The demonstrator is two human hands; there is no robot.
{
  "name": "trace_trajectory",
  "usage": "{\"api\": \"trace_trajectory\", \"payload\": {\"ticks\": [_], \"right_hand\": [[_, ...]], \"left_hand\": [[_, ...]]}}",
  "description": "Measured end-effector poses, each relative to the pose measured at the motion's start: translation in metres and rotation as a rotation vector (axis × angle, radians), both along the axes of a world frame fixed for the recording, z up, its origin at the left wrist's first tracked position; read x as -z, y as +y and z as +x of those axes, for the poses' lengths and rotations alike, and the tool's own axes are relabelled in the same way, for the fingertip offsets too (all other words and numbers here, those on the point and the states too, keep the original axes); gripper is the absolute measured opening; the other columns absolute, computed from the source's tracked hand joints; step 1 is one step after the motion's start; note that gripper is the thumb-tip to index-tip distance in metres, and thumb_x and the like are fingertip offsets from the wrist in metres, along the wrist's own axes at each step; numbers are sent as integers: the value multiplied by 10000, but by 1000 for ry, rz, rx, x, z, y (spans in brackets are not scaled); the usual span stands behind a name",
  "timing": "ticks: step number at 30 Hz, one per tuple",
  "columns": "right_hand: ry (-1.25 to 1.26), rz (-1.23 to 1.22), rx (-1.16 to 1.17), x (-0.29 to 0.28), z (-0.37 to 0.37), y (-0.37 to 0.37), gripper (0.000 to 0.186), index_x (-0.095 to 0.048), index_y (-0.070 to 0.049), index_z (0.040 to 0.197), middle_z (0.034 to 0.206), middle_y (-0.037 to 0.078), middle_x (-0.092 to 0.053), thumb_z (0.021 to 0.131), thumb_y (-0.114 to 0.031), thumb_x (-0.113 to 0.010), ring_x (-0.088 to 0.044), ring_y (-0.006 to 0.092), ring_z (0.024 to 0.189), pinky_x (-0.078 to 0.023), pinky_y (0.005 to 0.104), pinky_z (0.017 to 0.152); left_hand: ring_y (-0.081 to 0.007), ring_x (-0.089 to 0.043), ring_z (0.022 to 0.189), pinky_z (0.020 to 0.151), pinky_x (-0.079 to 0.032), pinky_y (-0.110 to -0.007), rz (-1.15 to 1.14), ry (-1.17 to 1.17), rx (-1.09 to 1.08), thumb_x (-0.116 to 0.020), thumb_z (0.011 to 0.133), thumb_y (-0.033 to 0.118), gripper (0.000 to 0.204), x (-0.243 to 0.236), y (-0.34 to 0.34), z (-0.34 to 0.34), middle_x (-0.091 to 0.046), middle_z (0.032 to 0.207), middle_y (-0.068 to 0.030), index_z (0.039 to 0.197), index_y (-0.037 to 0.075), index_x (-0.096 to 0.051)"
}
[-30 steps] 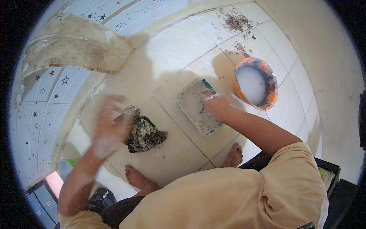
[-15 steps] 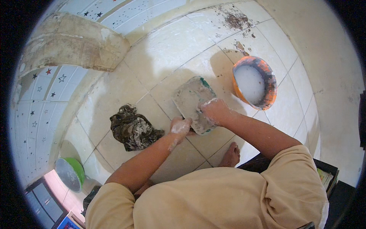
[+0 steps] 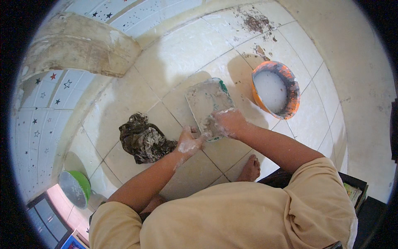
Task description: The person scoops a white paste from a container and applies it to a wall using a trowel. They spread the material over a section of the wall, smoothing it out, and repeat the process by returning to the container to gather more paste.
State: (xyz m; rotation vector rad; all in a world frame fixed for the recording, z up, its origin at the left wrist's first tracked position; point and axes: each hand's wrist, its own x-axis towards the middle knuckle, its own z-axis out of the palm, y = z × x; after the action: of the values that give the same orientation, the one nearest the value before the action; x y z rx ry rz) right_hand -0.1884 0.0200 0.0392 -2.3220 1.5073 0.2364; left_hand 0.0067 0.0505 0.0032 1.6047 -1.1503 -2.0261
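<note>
A shallow rectangular tray (image 3: 194, 107) with a green-marked far corner lies on the floor tiles before me, spread with wet grey paste (image 3: 211, 99). At its near left corner is my left hand (image 3: 190, 140), whitened with paste. Its thumb reaches the rim and its fingers are curled, partly hidden. Over the tray's near right part, my right hand (image 3: 229, 123) has its fingers closed down into the paste; whatever they grip is hidden. Left of the left hand, a crumpled dark plastic bag (image 3: 145, 141) smeared with grey rests on the floor.
An orange bucket (image 3: 295, 95) of whitish liquid stands to the right. Dark debris (image 3: 256, 24) is scattered at the far right. A green bowl (image 3: 84, 186) sits at lower left. A curved stained ledge (image 3: 83, 45) juts from the star-patterned wall. My bare foot (image 3: 249, 169) is near the tray.
The tray has shifted slightly away from me. My left hand has moved a little left along its near corner; the right hand has slid slightly toward me in the paste.
</note>
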Motion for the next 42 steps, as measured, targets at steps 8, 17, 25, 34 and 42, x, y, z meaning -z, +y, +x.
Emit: {"api": "trace_trajectory", "payload": {"ticks": [8, 17, 25, 34, 42], "right_hand": [[-73, -72, 100, -1, 15, -21, 391, -547, -84, 1168, 846, 178, -660, 801, -216, -565, -664, 346, 787, -519, 480, 649], [-54, 175, -1, -2, 35, -26, 327, -586, -63, 1081, 927, 184, -663, 798, -224, -554, -639, 387, 858, -502, 478, 783], [-222, 166, 91, 26, 26, -17, 318, -625, -62, 1004, 926, 202, -656, 766, -272, -601, -630, 399, 887, -504, 486, 774], [-971, 703, 626, 143, -30, -25, 214, -641, -33, 986, 872, 102, -668, 795, -128, -622, -644, 241, 794, -519, 373, 713], [-430, 674, 703, 69, -5, -53, 228, -632, -33, 1002, 858, 93, -666, 809, -153, -621, -638, 230, 781, -513, 359, 703]], "left_hand": [[-264, -634, 853, 653, -584, -335, 20, 166, -197, -682, 797, 75, 439, 4, 10, -7, -578, 996, -190, 1108, -95, -424], [-222, -648, 739, 626, -552, -321, -41, 104, -227, -649, 738, -16, 323, 9, 4, 2, -617, 867, -160, 1014, -48, -485], [-198, -640, 794, 689, -560, -325, -87, 117, -195, -698, 757, -8, 256, 7, 4, 8, -623, 963, -103, 975, -1, -564], [-189, -642, 813, 711, -545, -306, -137, 170, -64, -662, 820, 3, 365, -8, 0, 7, -624, 987, -104, 1129, 22, -468], [-179, -639, 790, 637, -509, -306, -273, 131, 1, -658, 821, 23, 368, -9, -2, 19, -606, 930, -105, 1126, 29, -451]]}}
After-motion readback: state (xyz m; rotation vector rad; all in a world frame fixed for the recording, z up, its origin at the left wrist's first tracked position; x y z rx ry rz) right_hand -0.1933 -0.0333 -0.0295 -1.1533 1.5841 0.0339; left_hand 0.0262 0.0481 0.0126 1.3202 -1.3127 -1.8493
